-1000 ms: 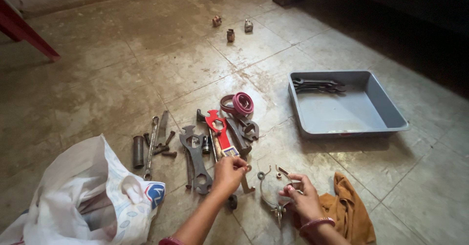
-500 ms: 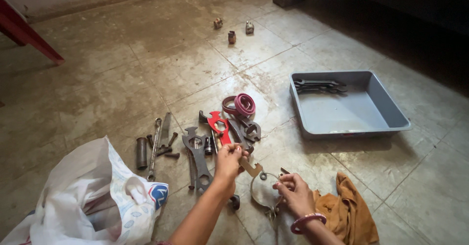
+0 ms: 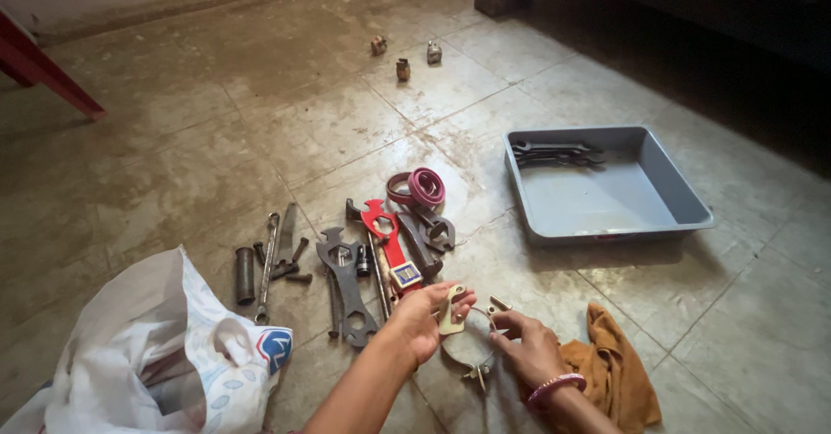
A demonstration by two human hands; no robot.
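— Metal was held in both hands, wasn't it?

— Yes. A small flat metal bracket [image 3: 451, 310] was pinched between the thumb and fingers of the left hand [image 3: 426, 315], the remaining fingers being left spread. A round metal clamp ring [image 3: 468, 353] was gripped at its upper edge by the curled fingers of the right hand [image 3: 529, 345], just above the tiled floor [image 3: 216, 122].

— And what was laid around them?

— An orange cloth [image 3: 616, 366] was seen under the right wrist. A red flat wrench [image 3: 386, 229] and dark spanners [image 3: 346, 282] were spread just beyond the hands, with a white plastic bag [image 3: 164, 356] at the left. A grey tray [image 3: 684, 193], with wrenches [image 3: 554, 153] inside at its far edge, was set well apart to the right.
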